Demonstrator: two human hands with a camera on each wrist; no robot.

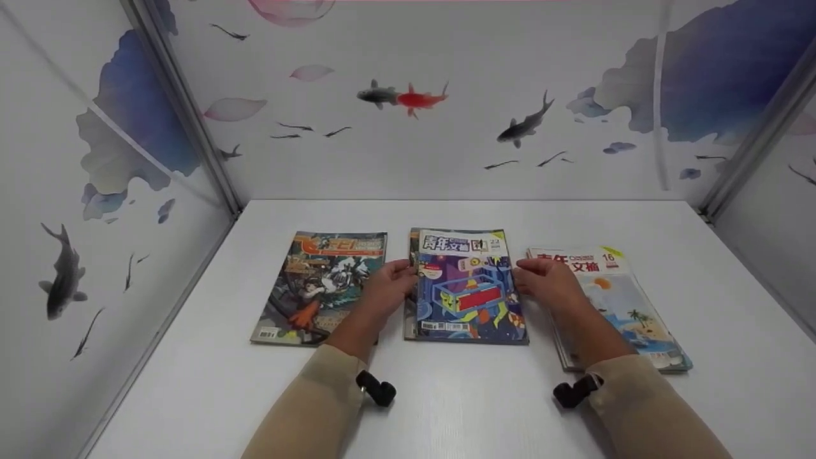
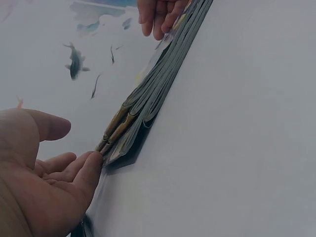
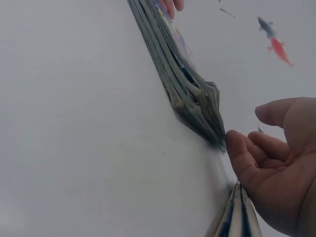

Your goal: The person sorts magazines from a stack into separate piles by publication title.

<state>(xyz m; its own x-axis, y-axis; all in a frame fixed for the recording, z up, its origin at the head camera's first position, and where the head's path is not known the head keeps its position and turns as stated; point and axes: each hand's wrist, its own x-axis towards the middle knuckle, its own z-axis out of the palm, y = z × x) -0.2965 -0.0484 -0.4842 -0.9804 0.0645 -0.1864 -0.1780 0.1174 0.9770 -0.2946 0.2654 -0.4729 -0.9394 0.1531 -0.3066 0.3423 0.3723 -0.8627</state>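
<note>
Near the middle of the white table [image 1: 459,408], apparently squaring the magazine stack [image 1: 472,293], offset lower magazine [image 1: 410,322] included.
Pinching nothing with left hand [image 1: 387,288] or right hand [image 1: 553,284], thumbs [image 2: 55,127] spread; touching opposite edges by fingertips [image 2: 95,159]; best to press evenly, without buckling them.

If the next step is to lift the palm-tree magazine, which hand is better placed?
Probably the right hand: it and its forearm partly cover the palm-tree magazine in the head view. The left hand is across the middle stack, at its left edge.
</note>
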